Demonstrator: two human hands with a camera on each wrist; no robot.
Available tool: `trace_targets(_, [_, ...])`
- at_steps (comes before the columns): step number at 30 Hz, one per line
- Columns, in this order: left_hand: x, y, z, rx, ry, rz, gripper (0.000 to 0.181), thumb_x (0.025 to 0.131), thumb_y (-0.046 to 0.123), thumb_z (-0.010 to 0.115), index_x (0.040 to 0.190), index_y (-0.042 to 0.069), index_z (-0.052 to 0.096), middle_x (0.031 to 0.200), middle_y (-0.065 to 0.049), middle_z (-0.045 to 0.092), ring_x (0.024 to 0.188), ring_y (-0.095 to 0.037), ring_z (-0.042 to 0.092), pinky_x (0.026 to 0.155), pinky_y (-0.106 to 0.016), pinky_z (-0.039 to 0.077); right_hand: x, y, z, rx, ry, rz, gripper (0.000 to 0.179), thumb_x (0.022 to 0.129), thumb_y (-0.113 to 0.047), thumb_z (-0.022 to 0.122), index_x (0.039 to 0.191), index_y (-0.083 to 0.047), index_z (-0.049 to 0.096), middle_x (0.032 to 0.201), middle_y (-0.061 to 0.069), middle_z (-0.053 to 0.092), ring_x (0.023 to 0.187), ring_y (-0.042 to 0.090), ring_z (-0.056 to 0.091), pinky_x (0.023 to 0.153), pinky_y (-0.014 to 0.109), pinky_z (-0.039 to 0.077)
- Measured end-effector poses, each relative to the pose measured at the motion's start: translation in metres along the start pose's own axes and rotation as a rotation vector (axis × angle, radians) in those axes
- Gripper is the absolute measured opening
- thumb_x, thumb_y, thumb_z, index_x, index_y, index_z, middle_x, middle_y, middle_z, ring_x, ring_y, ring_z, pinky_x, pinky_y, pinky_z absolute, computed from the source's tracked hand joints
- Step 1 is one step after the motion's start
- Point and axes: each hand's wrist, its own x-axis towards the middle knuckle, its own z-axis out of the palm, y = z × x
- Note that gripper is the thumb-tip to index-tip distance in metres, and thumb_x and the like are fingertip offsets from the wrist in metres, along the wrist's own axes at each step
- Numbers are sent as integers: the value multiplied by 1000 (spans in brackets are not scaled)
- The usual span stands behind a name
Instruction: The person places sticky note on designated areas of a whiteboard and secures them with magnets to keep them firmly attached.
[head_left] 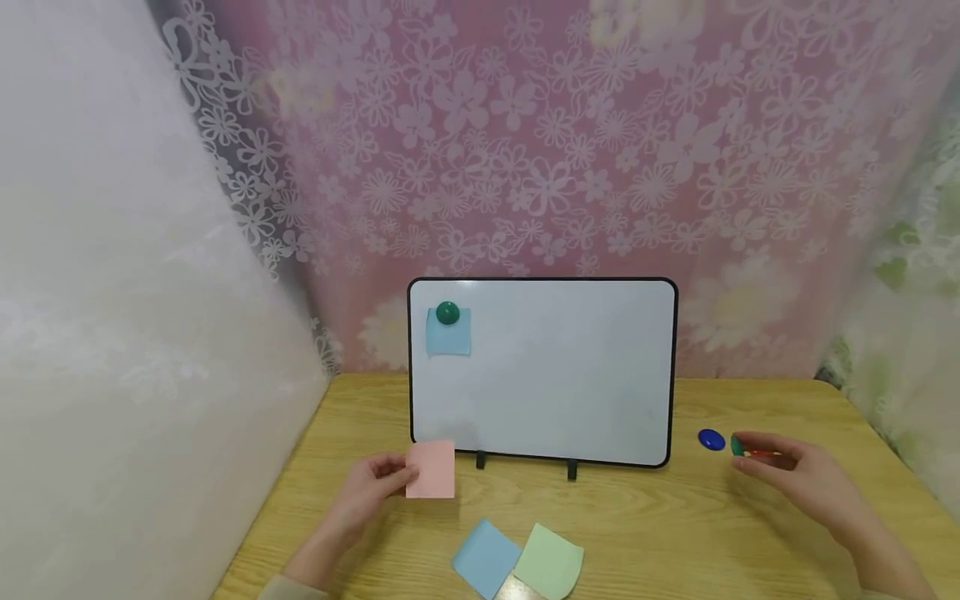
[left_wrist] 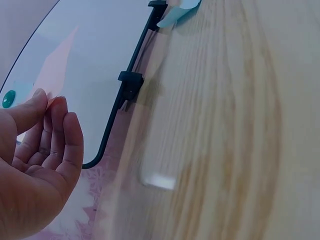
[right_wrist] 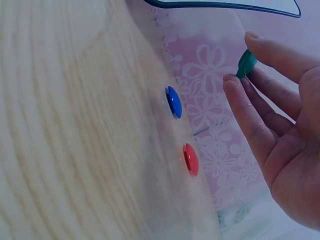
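My left hand (head_left: pixel 375 483) pinches a pink sticky note (head_left: pixel 431 470) by its left edge, in front of the whiteboard's (head_left: pixel 555 375) lower left corner. In the left wrist view the pink note (left_wrist: pixel 56 70) stands out beyond the thumb and fingertips. My right hand (head_left: pixel 806 479) pinches a green round magnet (head_left: pixel 737 446) above the table at the right. The right wrist view shows this green magnet (right_wrist: pixel 246 63) between thumb and fingers. On the board's upper left, another green magnet (head_left: pixel 447 312) sits over the top of a blue sticky note (head_left: pixel 450 336).
A blue magnet (head_left: pixel 711 439) and a red magnet (right_wrist: pixel 190 160) lie on the wooden table (head_left: pixel 645 533) at the right. At the front, a blue note (head_left: pixel 486 558) and a pale green note (head_left: pixel 550 562) lie side by side. Black feet (head_left: pixel 572 470) hold the board up.
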Motion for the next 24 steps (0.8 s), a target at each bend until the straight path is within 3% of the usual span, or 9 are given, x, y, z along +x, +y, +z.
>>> trace_targets(12, [13, 13, 20, -4, -30, 27, 32, 103, 20, 76, 121, -6, 72, 104, -8, 73, 94, -21, 71, 84, -34, 61, 9, -31, 1, 5, 11, -47, 68, 104, -47, 71, 157, -8, 54, 133, 14, 72, 101, -11, 63, 81, 35, 58])
trace_targets(17, [20, 18, 27, -15, -52, 36, 32, 104, 21, 75, 122, -6, 72, 106, -9, 73, 94, -21, 71, 86, -36, 61, 18, -45, 9, 2, 51, -37, 72, 103, -53, 70, 159, -10, 52, 134, 14, 72, 112, 12, 67, 85, 47, 57])
trace_targets(19, [22, 19, 30, -12, -51, 42, 32, 104, 21, 75, 122, -6, 72, 106, -9, 73, 94, -21, 71, 86, -36, 61, 21, -49, 12, 3, 69, -40, 73, 103, -54, 69, 159, -11, 52, 135, 14, 72, 113, 15, 66, 86, 47, 57])
trace_targets(24, [25, 20, 38, -6, -44, 61, 31, 103, 20, 75, 120, -6, 72, 104, -9, 73, 93, -20, 71, 86, -35, 61, 24, -59, 16, 51, 94, -46, 72, 103, -53, 69, 159, -10, 52, 134, 11, 73, 102, -12, 59, 86, 34, 55])
